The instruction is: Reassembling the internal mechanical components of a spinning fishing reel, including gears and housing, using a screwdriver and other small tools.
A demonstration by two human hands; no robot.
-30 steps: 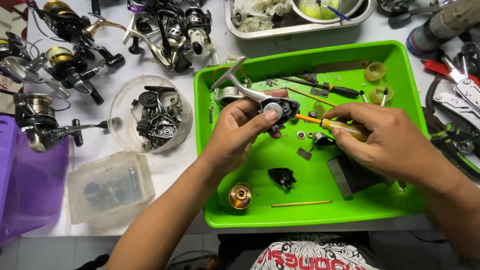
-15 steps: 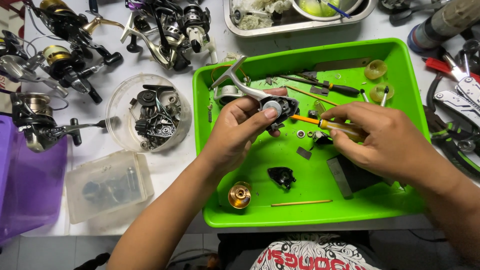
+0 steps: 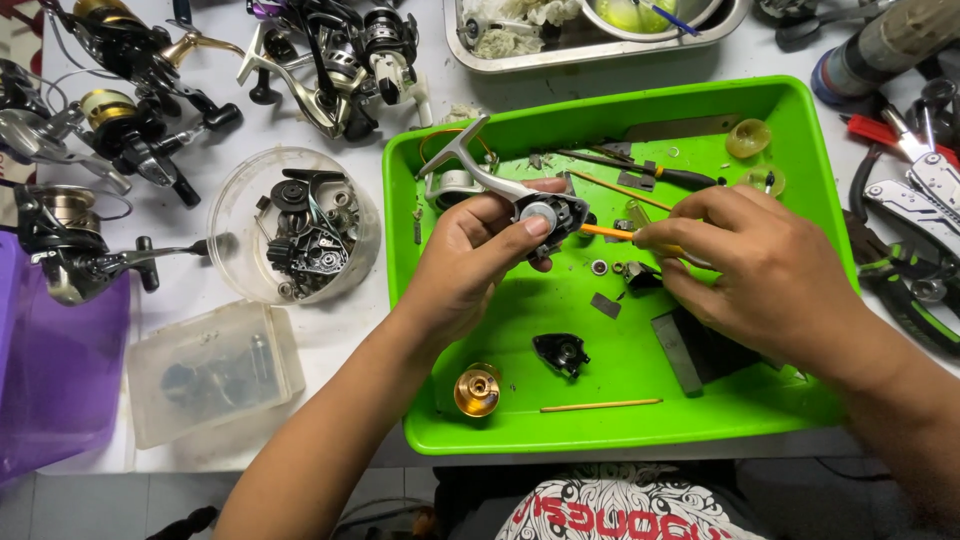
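Observation:
My left hand (image 3: pixel 468 262) grips a silver fishing reel body (image 3: pixel 500 185) over the bright green tray (image 3: pixel 600 425), thumb pressed by its open gear housing. In my right hand (image 3: pixel 762 270) is a thin orange-handled tool (image 3: pixel 606 232), its tip pointed into the reel body. Small washers and metal bits (image 3: pixel 612 268) lie on the tray just under the two hands. A black reel part (image 3: pixel 562 353), a gold spool (image 3: pixel 477 391) and a wooden stick (image 3: pixel 600 405) rest on the near side of the tray.
Several fishing reels (image 3: pixel 120 130) lie on the white table at the left. A clear round bowl (image 3: pixel 293 228) holds dark reel parts; a clear plastic box (image 3: pixel 210 372) and purple bin (image 3: pixel 45 380) sit nearer. A metal tray (image 3: pixel 600 40) stands behind, pliers (image 3: pixel 915 200) at right.
The view has shifted slightly; both hands stay in nearly the same place, with the orange tool still at the reel body.

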